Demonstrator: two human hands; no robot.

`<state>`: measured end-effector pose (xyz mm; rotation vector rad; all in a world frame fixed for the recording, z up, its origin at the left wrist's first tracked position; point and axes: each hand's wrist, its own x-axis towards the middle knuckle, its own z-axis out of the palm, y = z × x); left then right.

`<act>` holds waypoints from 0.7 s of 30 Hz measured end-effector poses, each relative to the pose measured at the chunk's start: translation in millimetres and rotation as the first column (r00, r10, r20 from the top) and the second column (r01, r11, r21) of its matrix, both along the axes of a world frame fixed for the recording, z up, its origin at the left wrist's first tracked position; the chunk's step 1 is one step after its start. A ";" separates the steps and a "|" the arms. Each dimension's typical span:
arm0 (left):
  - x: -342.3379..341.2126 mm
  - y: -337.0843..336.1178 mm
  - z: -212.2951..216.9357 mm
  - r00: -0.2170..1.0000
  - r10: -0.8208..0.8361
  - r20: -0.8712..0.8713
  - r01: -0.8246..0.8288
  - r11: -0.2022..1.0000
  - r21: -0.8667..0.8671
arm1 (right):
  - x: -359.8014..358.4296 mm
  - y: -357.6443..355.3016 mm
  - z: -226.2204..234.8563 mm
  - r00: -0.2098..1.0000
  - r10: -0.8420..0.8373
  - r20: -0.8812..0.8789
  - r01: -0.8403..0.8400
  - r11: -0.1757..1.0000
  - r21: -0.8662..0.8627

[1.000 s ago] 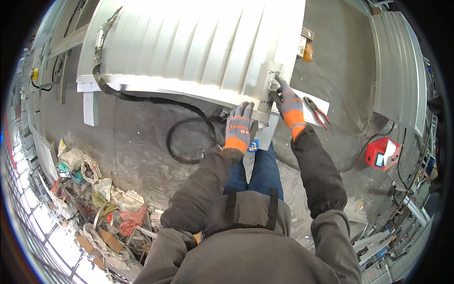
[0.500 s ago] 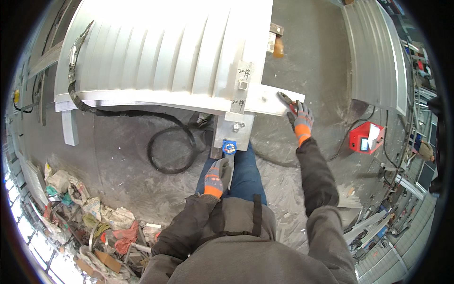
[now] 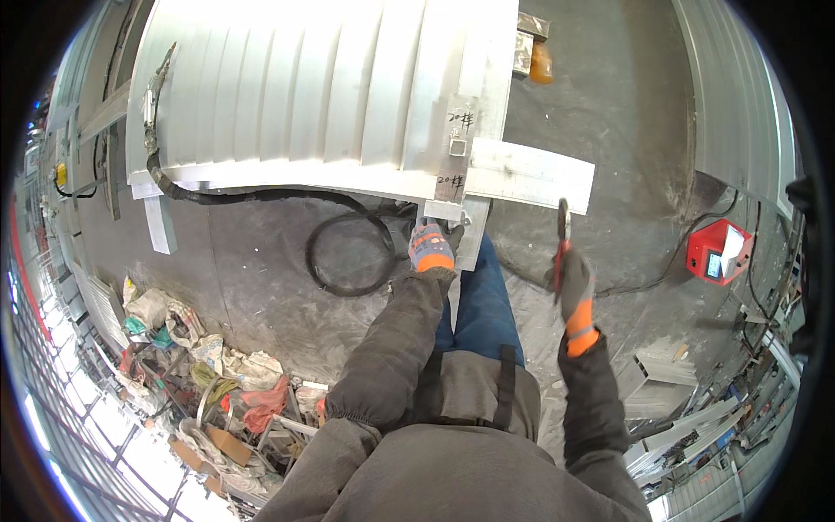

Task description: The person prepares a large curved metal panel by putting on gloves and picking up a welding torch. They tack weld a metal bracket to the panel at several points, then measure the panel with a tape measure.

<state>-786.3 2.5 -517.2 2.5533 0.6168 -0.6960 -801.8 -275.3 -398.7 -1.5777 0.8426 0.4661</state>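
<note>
A ribbed silver metal panel (image 3: 296, 96) lies in front of me. A flat metal bar with marker writing (image 3: 458, 148) lies along its right side, near a pale flat metal strip (image 3: 531, 177) that juts out to the right. My left hand (image 3: 432, 245), in a grey and orange glove, is closed at the near end of the bar, above a metal plate (image 3: 474, 230); what its fingers hold is hidden. My right hand (image 3: 576, 283), gloved alike, grips red-handled pliers (image 3: 563, 235) in the air just short of the strip's right end.
A black cable (image 3: 311, 261) coils on the floor to the left. A red box with a small screen (image 3: 718, 252) stands at the right. Heaped sacks and scrap (image 3: 217, 374) lie at lower left. Another ribbed panel (image 3: 739, 96) is at far right.
My left hand has moved forward to the bar's near end, and the blue round object there is out of sight. My right hand has drawn back off the strip with the pliers.
</note>
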 end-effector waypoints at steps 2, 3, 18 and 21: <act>0.6 -3.0 -3.6 0.998 0.047 0.031 -0.046 0.999 -0.014 | -32.2 20.6 6.8 0.952 -0.236 -0.193 0.280 0.928 0.245; 1.0 -3.7 -4.2 0.997 0.075 0.005 -0.075 0.997 -0.009 | -43.9 29.0 8.7 0.937 -0.231 -0.261 0.302 0.912 0.278; -26.8 19.8 36.1 0.926 0.360 0.111 -0.253 0.813 -0.525 | -74.7 87.8 11.6 0.904 0.379 -0.200 -0.355 0.924 0.145; -28.1 16.0 100.0 0.851 0.501 -0.160 -0.466 0.577 -0.670 | -69.1 92.5 31.6 0.851 0.522 -0.065 -0.522 0.853 0.016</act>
